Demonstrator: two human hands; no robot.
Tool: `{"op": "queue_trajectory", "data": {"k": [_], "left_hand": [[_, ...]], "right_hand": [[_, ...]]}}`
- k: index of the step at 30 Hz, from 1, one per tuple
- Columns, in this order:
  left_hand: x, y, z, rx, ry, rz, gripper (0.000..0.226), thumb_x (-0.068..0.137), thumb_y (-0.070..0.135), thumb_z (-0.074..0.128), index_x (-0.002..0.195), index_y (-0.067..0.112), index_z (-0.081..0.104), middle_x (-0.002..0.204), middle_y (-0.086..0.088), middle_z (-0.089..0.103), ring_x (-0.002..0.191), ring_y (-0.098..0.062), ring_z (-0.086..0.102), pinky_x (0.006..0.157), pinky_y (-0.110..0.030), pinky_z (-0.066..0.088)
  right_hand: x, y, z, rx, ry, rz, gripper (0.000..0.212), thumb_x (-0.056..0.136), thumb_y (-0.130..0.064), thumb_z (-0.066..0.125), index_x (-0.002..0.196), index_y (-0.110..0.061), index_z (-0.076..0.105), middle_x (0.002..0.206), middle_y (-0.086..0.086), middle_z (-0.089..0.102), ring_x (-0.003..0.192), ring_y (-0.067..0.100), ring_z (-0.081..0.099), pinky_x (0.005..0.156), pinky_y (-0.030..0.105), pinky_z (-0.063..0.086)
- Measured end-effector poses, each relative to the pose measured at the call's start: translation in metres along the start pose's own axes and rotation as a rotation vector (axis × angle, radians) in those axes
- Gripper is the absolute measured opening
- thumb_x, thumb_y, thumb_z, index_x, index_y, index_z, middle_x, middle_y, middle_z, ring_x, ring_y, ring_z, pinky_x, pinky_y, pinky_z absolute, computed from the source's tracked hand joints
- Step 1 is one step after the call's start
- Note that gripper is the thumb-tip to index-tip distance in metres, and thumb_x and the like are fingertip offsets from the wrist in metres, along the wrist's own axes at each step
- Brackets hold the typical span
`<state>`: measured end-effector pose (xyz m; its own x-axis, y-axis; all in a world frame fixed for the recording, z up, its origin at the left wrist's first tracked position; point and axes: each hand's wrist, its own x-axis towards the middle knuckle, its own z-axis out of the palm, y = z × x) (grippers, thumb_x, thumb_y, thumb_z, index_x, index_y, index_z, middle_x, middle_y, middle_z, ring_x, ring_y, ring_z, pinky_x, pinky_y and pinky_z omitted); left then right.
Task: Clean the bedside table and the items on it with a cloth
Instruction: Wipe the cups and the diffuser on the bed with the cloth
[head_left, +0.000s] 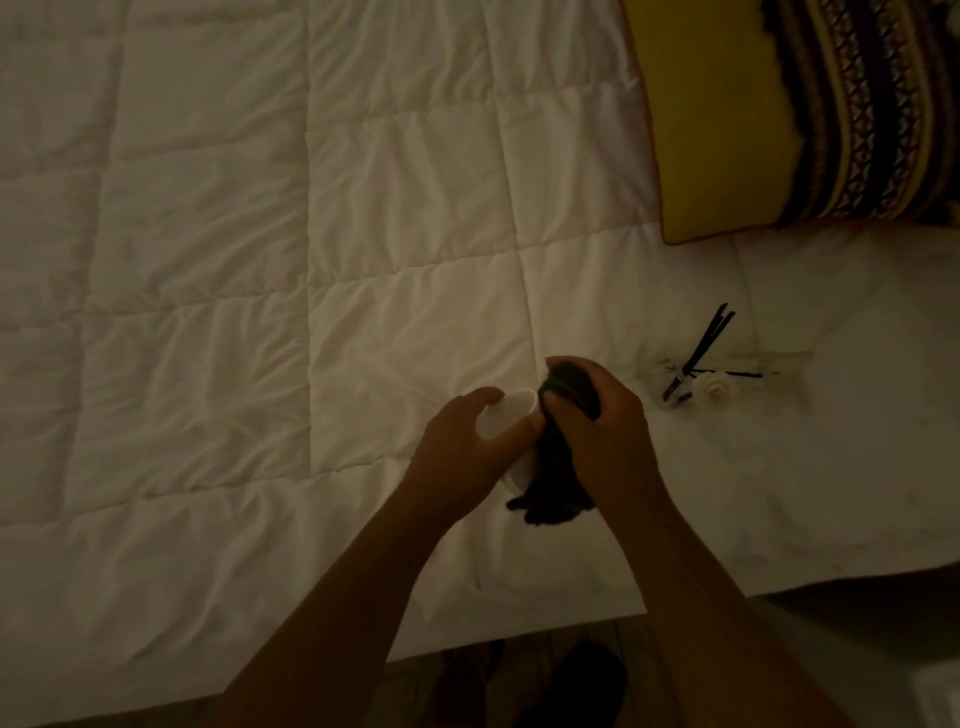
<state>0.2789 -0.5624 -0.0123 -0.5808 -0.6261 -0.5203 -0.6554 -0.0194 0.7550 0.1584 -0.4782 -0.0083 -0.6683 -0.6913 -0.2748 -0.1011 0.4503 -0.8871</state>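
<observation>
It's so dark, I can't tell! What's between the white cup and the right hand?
A dark cloth, gripped by the right hand and held against the white cup, in the head view.

The cup (506, 418) I hold looks smooth and matt white; the cloth (569, 387) against it is dark, soft and fuzzy. My quilt (260, 260) is matt, creased, stitched fabric, and the cushion (717, 130) is plain yellow cloth.
</observation>
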Motion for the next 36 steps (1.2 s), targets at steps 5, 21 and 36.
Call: {"op": "queue_trajectory", "data": {"k": [5, 21, 36], "left_hand": [[-0.019, 0.015, 0.0, -0.171, -0.182, 0.116, 0.059, 0.067, 0.066, 0.053, 0.111, 0.027, 0.056, 0.1, 0.002, 0.063, 0.087, -0.014, 0.064, 0.074, -0.032, 0.056], [-0.008, 0.05, 0.001, -0.493, -0.505, 0.246, 0.037, 0.075, 0.051, 0.059, 0.099, 0.022, 0.054, 0.094, 0.008, 0.065, 0.083, -0.012, 0.064, 0.066, -0.024, 0.051], [-0.017, 0.023, 0.033, -0.221, -0.039, 0.1, 0.054, 0.07, 0.079, 0.055, 0.098, 0.033, 0.048, 0.084, 0.003, 0.067, 0.069, -0.008, 0.07, 0.056, -0.024, 0.058]], "right_hand": [[0.014, 0.004, -0.024, 0.181, -0.159, 0.101, 0.027, 0.088, -0.017, 0.062, 0.114, -0.021, 0.066, 0.105, -0.008, 0.068, 0.095, 0.003, 0.064, 0.08, 0.016, 0.051], [-0.015, 0.016, -0.034, 0.694, -0.018, 0.325, 0.022, 0.086, -0.028, 0.065, 0.105, -0.019, 0.071, 0.089, 0.005, 0.074, 0.073, 0.02, 0.072, 0.055, 0.028, 0.055], [-0.064, -0.012, -0.012, -0.018, 0.499, -0.087, 0.028, 0.087, -0.036, 0.059, 0.113, -0.024, 0.057, 0.101, -0.013, 0.065, 0.095, -0.001, 0.063, 0.081, 0.016, 0.054]]}}
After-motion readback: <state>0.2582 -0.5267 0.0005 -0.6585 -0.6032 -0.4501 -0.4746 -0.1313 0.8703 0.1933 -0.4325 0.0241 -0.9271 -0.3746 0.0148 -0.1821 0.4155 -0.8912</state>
